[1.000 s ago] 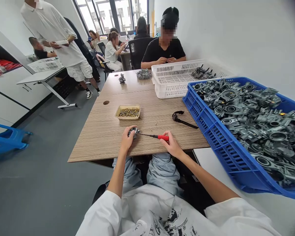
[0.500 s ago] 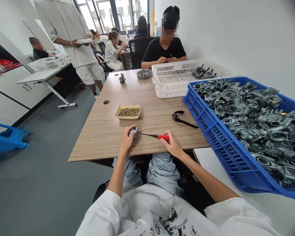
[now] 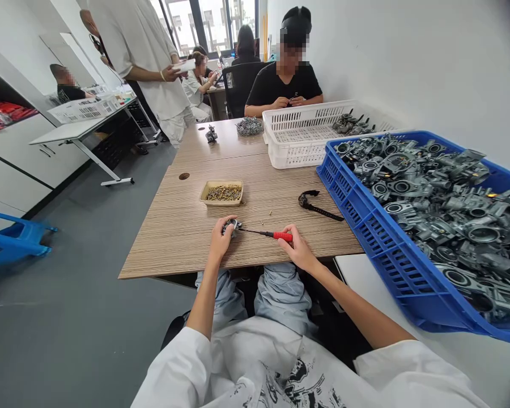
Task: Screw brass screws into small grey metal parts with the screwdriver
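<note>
Near the table's front edge, my left hand [image 3: 221, 237] is closed round a small grey metal carburetor body [image 3: 233, 226], partly hidden by the fingers. My right hand [image 3: 295, 246] grips the red handle of a screwdriver [image 3: 282, 236]. Its thin dark shaft points left, and the tip meets the carburetor body's right side. Two small brass pieces [image 3: 270, 213] lie on the wood just beyond the screwdriver. Behind my left hand stands a beige tray [image 3: 202, 196] filled with small brass parts.
A blue crate [image 3: 368, 226] heaped with metal carburetor bodies stands at the right. Beyond it is a white basket [image 3: 289, 158] with some parts. A black wristwatch [image 3: 318, 209] lies beside the blue crate. Across the table [image 3: 161, 238] sits a co-worker [image 3: 284, 85]; another person [image 3: 148, 62] stands at the left.
My hands, the carburetor body and the screwdriver look almost unmoved. The standing person in white has moved right, closer to the table, and another person shows behind them.
</note>
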A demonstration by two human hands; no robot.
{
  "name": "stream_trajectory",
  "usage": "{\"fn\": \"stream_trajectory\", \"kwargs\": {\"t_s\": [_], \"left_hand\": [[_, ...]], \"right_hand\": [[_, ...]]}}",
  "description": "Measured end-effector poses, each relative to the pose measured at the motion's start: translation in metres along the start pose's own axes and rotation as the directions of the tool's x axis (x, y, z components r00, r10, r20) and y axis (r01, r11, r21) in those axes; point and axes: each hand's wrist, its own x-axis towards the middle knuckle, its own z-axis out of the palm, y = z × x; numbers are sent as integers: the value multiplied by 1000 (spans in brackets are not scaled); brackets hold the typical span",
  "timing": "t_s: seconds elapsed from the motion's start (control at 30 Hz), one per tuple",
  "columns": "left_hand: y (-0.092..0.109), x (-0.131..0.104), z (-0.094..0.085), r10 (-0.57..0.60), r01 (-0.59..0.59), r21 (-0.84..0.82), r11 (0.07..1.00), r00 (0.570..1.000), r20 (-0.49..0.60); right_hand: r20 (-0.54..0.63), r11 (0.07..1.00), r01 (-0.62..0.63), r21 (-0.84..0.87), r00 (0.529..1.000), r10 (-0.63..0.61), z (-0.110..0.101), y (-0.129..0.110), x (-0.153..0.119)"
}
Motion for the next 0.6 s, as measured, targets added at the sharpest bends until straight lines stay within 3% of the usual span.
{"fn": "stream_trajectory", "kwargs": {"t_s": [0.6], "left_hand": [[4,0,-1,-5,5,16,1000,1000,8]], "right_hand": [[-26,1000,-10,-17,1000,10,-1,-1,1]]}}
